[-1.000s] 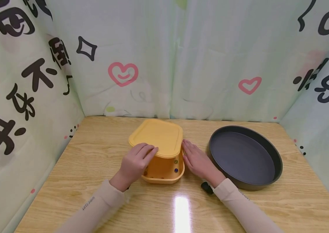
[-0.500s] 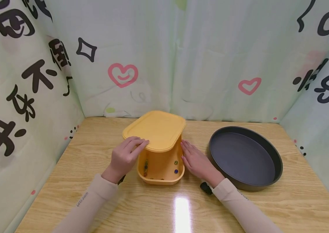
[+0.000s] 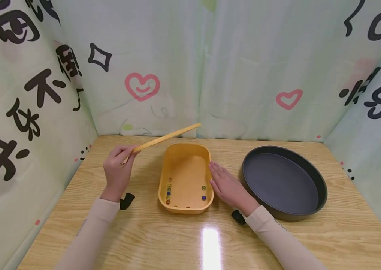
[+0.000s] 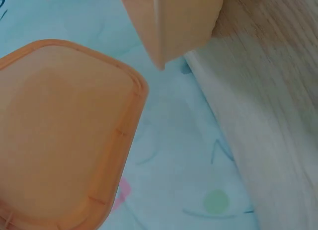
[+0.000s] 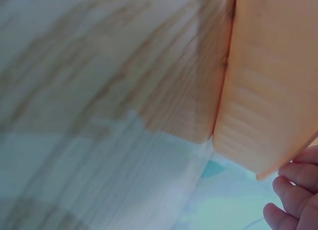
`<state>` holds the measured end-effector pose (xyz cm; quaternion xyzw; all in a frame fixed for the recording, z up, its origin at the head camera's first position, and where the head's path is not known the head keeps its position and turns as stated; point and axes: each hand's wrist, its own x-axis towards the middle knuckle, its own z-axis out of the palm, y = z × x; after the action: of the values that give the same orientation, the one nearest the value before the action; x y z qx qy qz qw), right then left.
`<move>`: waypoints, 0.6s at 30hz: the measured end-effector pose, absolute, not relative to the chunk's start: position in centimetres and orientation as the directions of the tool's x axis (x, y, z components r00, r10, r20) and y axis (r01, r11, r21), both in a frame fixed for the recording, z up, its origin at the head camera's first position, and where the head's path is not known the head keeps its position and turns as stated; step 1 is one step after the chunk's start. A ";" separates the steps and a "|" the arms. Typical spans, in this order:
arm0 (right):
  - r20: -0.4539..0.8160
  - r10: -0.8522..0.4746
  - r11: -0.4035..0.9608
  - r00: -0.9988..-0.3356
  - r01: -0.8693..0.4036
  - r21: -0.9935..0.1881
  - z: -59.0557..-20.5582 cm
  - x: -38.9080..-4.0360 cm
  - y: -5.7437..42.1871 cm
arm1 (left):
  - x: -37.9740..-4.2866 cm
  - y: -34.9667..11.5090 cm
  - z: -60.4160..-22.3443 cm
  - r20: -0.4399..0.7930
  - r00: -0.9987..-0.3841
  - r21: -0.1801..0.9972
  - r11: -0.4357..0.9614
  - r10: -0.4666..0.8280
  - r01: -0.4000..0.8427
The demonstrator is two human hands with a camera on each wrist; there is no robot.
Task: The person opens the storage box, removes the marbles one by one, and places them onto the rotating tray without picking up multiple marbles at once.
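My left hand (image 3: pixel 120 168) pinches the near-left edge of a yellow-orange plastic lid (image 3: pixel 168 137), which is raised and seen almost edge-on in the head view. The lid's ribbed underside (image 4: pixel 54 125) fills much of the left wrist view. On the table stands the matching rectangular container (image 3: pixel 187 168), uncovered. Several glass marbles (image 3: pixel 168 193) line its left inner side, and a blue marble (image 3: pixel 203 198) and a greenish one (image 3: pixel 203 188) lie at the right. My right hand (image 3: pixel 228 186) rests against the container's right wall with fingers extended; in the right wrist view its fingertips (image 5: pixel 280 217) are at the rim.
A large round dark grey pan (image 3: pixel 284 183) stands to the right, close beside my right hand. The wooden table (image 3: pixel 183 243) ends at a printed curtain (image 3: pixel 244 75) behind and at the sides.
My left hand has lifted the lid off the container, moving it left and up and tilting it edge-on. More marbles now show inside. My right hand has stayed at the container's side.
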<state>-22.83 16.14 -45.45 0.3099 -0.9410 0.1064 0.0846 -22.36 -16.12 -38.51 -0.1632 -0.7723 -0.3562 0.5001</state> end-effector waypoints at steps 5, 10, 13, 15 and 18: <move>0.225 -0.564 0.785 -0.794 -0.601 -0.153 -45.6 -22.9 16.2 | -22.9 -17.9 -38.7 0.776 -0.546 0.615 0.569 -0.315 0.546; 0.231 -0.563 0.784 -0.793 -0.601 -0.155 -45.8 -23.0 16.2 | -23.3 -20.1 -39.4 0.598 -0.651 0.794 0.453 -0.467 0.405; 0.230 -0.564 0.785 -0.793 -0.601 -0.150 -45.9 -23.0 16.2 | -23.6 -21.4 -40.0 0.500 -0.689 0.854 0.431 -0.525 0.292; 0.227 -0.565 0.785 -0.793 -0.602 -0.147 -45.9 -23.1 16.2 | -23.7 -22.2 -40.4 0.450 -0.699 0.875 0.432 -0.556 0.220; 0.220 -0.567 0.786 -0.794 -0.601 -0.145 -45.8 -23.1 16.2 | -23.6 -23.1 -40.8 0.377 -0.716 0.904 0.403 -0.588 0.144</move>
<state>-23.14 16.21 -45.78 0.3102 -0.9413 0.1045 0.0827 -23.59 -23.05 -40.77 0.1455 -0.7620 -0.5265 0.3477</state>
